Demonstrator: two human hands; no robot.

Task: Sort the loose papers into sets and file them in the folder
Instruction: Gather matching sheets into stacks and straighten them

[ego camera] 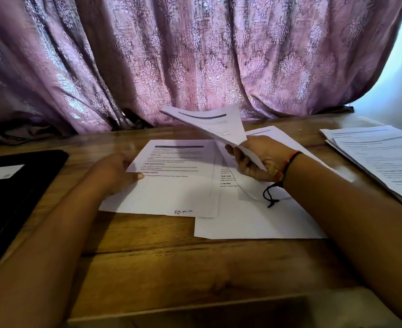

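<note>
Your right hand [254,159] grips raised white printed sheets [209,124] mid-frame; your left hand [114,171] pinches a flat white printed page [176,185] at its edge.

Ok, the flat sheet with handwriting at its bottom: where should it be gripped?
By its left edge, coming from the left. The sheet lies flat, and that edge sits on bare table, where the left hand has its thumb; the right edge overlaps a second sheet, so a pinch there might catch both.
</note>
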